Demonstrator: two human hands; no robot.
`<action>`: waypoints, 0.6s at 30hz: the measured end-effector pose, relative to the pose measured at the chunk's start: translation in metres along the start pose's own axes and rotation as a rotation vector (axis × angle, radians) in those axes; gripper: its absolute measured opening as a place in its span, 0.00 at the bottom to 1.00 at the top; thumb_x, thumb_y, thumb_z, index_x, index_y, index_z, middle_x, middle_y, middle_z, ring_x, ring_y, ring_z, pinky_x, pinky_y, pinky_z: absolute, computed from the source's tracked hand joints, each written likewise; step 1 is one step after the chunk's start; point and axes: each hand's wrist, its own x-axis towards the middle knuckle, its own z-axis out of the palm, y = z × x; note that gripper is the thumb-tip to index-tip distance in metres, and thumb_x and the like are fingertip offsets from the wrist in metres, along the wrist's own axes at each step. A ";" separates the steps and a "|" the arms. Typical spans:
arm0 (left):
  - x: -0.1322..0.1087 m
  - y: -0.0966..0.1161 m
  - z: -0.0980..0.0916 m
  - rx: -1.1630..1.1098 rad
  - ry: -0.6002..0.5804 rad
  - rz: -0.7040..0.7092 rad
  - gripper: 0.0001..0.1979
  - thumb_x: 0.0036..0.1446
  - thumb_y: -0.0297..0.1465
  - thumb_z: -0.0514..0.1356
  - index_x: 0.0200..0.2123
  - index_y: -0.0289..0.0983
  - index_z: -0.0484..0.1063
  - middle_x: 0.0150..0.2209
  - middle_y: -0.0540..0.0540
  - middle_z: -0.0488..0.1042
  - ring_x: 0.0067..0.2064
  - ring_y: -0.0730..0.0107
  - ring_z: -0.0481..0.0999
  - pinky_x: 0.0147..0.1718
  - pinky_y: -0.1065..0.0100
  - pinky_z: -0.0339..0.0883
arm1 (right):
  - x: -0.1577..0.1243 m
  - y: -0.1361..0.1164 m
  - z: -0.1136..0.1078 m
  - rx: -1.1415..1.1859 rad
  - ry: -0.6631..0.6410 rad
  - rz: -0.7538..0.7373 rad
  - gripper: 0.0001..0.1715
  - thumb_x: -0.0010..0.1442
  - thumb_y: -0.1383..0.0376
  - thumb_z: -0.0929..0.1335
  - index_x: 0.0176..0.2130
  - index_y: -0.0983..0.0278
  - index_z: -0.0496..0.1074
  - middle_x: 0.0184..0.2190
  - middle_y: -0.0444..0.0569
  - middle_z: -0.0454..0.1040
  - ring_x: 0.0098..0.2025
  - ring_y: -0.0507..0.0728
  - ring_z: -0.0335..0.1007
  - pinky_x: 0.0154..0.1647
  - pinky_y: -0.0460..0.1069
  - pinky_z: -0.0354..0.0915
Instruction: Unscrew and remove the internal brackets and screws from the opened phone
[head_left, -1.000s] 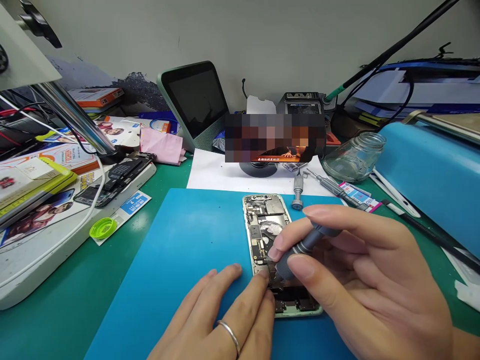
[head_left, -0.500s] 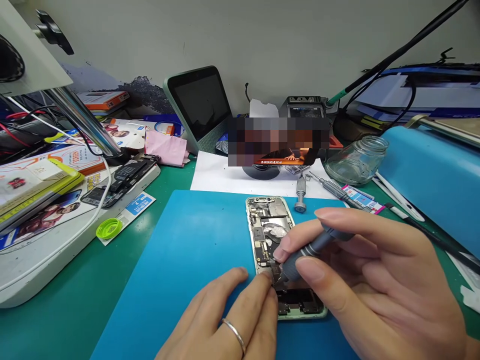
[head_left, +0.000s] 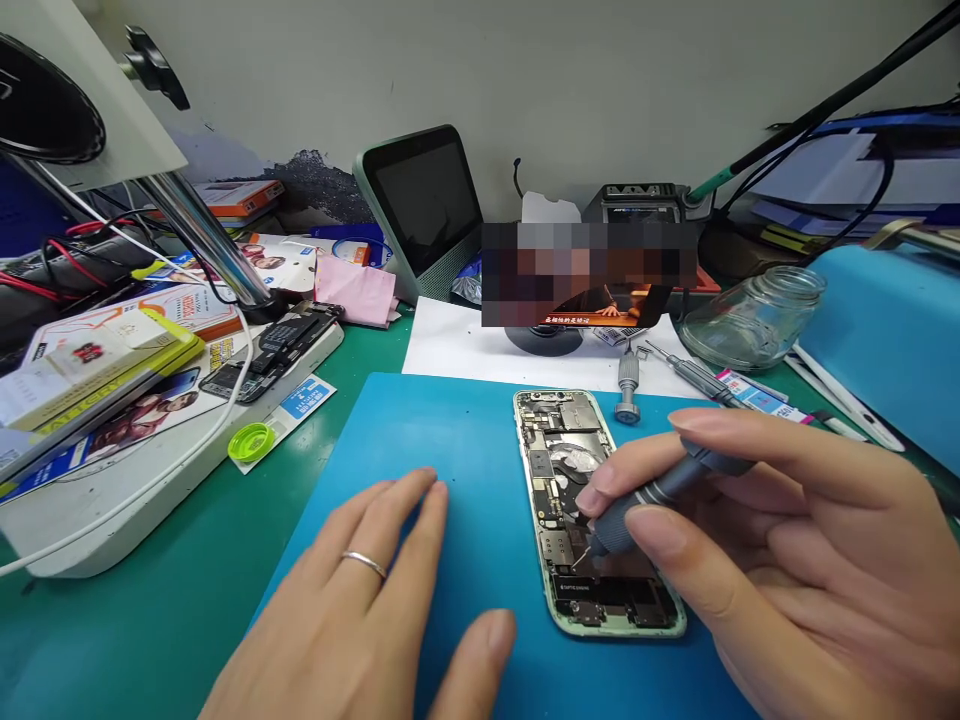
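Note:
An opened phone (head_left: 559, 470) with a pale green frame lies face down on the blue work mat (head_left: 450, 450), its boards and metal shields exposed. My right hand (head_left: 780, 560) is closed on a small grey screwdriver (head_left: 660, 490), pinched between thumb and fingers, with the tip down inside the lower middle of the phone. My left hand (head_left: 360, 610), a silver ring on one finger, lies flat and open on the mat to the left of the phone, apart from it.
A second grey screwdriver (head_left: 627, 385) and a thin driver (head_left: 690, 372) lie behind the phone on white paper. A glass jar (head_left: 754, 315) stands at right, a dark-screened device (head_left: 427, 205) at the back. A dismantled phone (head_left: 274, 350), a green cap (head_left: 251, 440) and cluttered boxes sit left.
My left hand has come off the phone's left edge and slid left, flat on the mat. The right hand keeps the screwdriver in the phone. The view has shifted, everything sits further right.

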 end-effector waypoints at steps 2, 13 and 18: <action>0.000 -0.002 -0.003 -0.003 -0.007 -0.040 0.34 0.78 0.52 0.41 0.65 0.35 0.72 0.64 0.40 0.77 0.62 0.48 0.79 0.55 0.49 0.81 | -0.002 0.000 -0.001 0.002 -0.010 -0.001 0.32 0.66 0.78 0.70 0.63 0.54 0.70 0.44 0.46 0.81 0.44 0.52 0.83 0.40 0.41 0.82; 0.000 0.001 0.000 0.048 -0.040 -0.015 0.36 0.77 0.53 0.39 0.65 0.36 0.72 0.64 0.40 0.77 0.62 0.43 0.79 0.53 0.43 0.80 | -0.001 0.000 0.000 -0.024 0.000 -0.023 0.32 0.66 0.78 0.71 0.63 0.54 0.71 0.43 0.46 0.81 0.44 0.53 0.84 0.40 0.43 0.84; -0.002 -0.003 0.002 -0.013 -0.003 -0.034 0.32 0.78 0.53 0.41 0.68 0.38 0.65 0.64 0.42 0.78 0.62 0.48 0.79 0.54 0.48 0.79 | -0.001 0.001 0.000 -0.040 0.010 -0.044 0.31 0.65 0.77 0.71 0.62 0.54 0.72 0.42 0.46 0.81 0.43 0.53 0.84 0.40 0.42 0.83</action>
